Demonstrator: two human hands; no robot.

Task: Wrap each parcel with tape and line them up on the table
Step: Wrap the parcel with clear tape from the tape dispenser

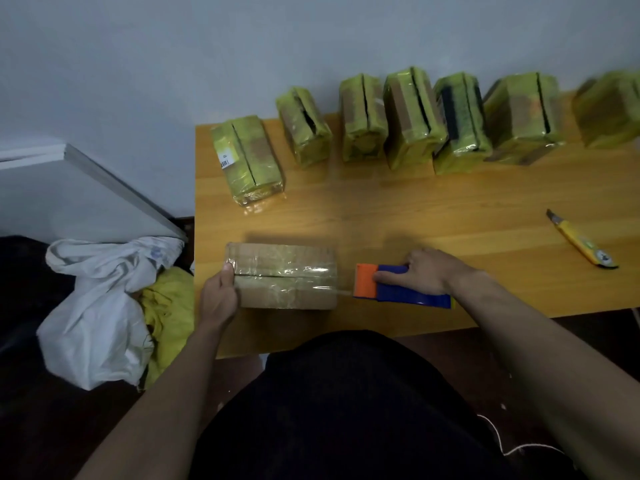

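1. Gripping the left end of a brown parcel [282, 276] at the desk's [433, 216] near edge, the left hand [218, 299] curls round it, thumb on top.
2. The right hand [424, 271] holds a blue and orange tape dispenser [394, 287] just right of that parcel, a clear tape strip [343, 292] stretched between them.
3. Seven yellow-taped parcels [414, 121] line the far side.
4. A yellow utility knife [581, 241] lies far right.

The rightmost wrapped parcel [611, 107] is blurred and cut off by the frame's right edge
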